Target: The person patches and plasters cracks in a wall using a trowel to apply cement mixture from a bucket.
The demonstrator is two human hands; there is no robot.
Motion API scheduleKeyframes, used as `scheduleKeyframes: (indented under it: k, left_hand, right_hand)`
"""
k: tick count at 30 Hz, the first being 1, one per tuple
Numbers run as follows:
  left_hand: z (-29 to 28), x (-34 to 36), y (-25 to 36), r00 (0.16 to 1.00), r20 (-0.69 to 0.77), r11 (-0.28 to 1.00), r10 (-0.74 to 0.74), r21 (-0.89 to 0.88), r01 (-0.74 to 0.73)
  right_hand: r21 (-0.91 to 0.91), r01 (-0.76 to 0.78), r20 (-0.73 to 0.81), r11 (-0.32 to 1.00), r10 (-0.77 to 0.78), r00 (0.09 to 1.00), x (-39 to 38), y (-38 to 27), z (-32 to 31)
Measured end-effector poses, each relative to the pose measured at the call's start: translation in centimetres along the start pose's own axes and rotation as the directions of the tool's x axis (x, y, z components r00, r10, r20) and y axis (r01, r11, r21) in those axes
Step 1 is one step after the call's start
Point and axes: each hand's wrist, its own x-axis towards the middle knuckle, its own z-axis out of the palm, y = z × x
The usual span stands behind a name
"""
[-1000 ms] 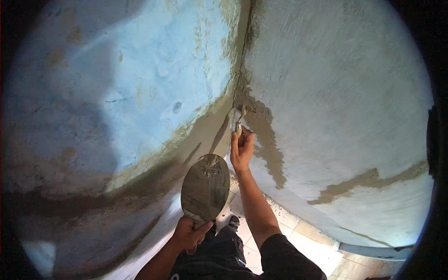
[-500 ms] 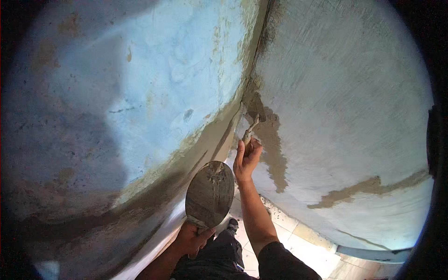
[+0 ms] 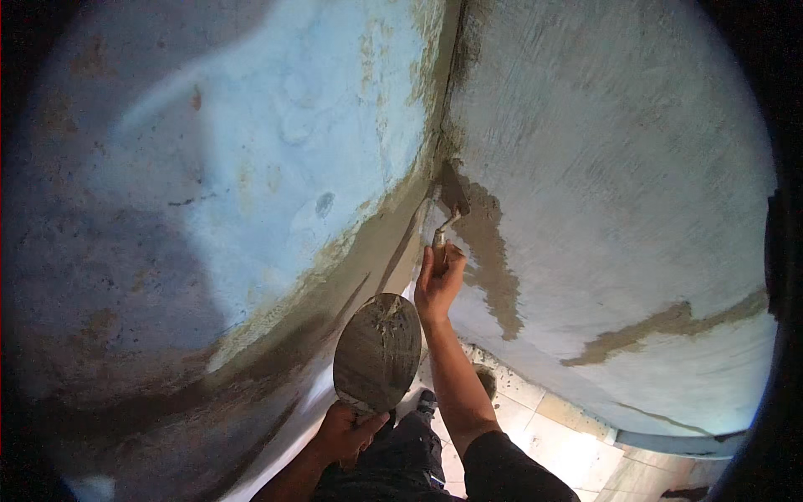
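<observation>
My left hand (image 3: 347, 433) grips an oval plate (image 3: 368, 360) by its near end. The plate is dark and flat, with a ridge of grey mortar smeared along its far part. Farther off, my right hand (image 3: 439, 291) is closed around the handle of a small pointing trowel (image 3: 453, 194). Its dark blade lies against the right wall (image 3: 636, 167), close to the inner corner. A brown-grey patch of damp mortar (image 3: 489, 255) runs down that wall beside the blade.
On the left stands a patchy blue wall (image 3: 284, 159), bordered by a rough mortar band (image 3: 335, 259) at the corner. Another mortar streak (image 3: 636, 335) crosses the right wall. Below are pale floor tiles (image 3: 552, 443) and a dark round thing (image 3: 485, 381) beside my right forearm.
The view has shifted slightly. My right hand and the trowel have moved a little, with the blade still at the corner. The dark round thing on the floor has come into sight.
</observation>
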Motion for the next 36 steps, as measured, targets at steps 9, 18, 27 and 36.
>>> scheduleKeyframes:
  k: [9, 18, 27, 36]
  left_hand:
    - [-0.8, 0.2, -1.2, 1.000, 0.016, 1.000, 0.003, -0.010, -0.003]
    - [-1.2, 0.1, -1.8, 1.000, 0.019, 1.000, 0.014, -0.010, -0.014]
    - [-1.0, 0.5, -2.2, 0.993, -0.013, 0.988, -0.116, 0.097, 0.117]
    - [-0.8, 0.3, -0.3, 0.987, 0.010, 0.983, -0.162, 0.087, 0.161]
  right_hand:
    - [-0.042, 0.043, 0.017, 0.998, -0.042, 0.999, 0.1, 0.0, 1.0]
    - [0.072, 0.035, -0.085, 0.997, -0.028, 0.996, -2.0, 1.9, 0.9]
    - [0.063, -0.098, 0.065, 0.993, 0.094, 0.993, -1.4, 3.3, 1.5]
    - [0.080, -0.031, 0.022, 0.996, 0.029, 0.999, -2.3, 1.5, 1.0]
